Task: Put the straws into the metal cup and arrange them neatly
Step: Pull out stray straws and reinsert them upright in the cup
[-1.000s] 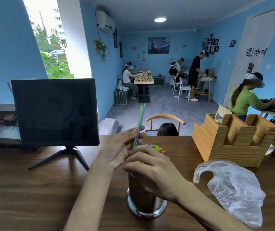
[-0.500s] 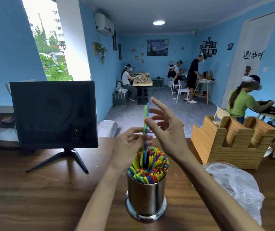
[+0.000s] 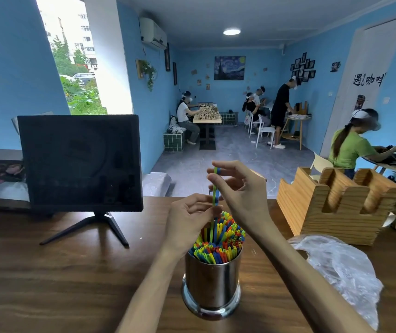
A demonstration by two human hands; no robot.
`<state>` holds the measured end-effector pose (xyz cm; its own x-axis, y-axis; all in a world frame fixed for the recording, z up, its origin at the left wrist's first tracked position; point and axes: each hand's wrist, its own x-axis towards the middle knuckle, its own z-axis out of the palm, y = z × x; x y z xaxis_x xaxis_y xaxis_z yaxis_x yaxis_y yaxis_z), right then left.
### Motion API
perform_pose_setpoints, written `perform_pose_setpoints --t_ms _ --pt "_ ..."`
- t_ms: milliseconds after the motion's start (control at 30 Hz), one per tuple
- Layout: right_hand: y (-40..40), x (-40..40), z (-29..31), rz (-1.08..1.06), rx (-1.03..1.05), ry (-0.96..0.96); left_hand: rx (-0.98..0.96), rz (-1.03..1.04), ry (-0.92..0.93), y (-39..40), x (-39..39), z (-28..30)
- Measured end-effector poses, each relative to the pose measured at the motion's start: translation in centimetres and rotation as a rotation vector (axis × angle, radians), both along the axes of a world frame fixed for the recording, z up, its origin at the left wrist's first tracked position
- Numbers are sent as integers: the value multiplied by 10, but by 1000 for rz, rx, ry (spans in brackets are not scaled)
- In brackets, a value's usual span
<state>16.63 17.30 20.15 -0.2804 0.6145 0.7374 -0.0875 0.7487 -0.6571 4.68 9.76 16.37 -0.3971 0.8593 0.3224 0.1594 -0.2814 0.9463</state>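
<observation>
Both hands (image 3: 216, 200) pinch two raised straws (image 3: 215, 195) above the packed metal cup (image 3: 212, 284), near the table's (image 3: 72, 272) front edge.

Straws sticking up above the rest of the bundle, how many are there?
2: a green straw and a blue straw side by side, held by left hand and right hand above the shiny metal cup.

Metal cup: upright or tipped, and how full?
Upright and nearly full. The metal cup stands on its base on the wooden table, with colored straws packed across its mouth, ends above the rim.
</observation>
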Motion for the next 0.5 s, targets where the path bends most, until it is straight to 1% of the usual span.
perform_pose_setpoints --t_ms 167,300,367,433,500 --pt "5 0 -9 -74 10 -26 23 37 49 6 -1 -7" --pt "10 -1 -14 -122 90 -49 19 63 94 8 -3 -15" --pt "13 0 -20 -157 138 -78 -1 79 178 7 -6 -16" --pt "16 1 -27 -183 138 -96 -24 100 282 4 -9 -17" --pt "17 2 -33 -198 132 -111 -43 113 324 1 -13 -18"
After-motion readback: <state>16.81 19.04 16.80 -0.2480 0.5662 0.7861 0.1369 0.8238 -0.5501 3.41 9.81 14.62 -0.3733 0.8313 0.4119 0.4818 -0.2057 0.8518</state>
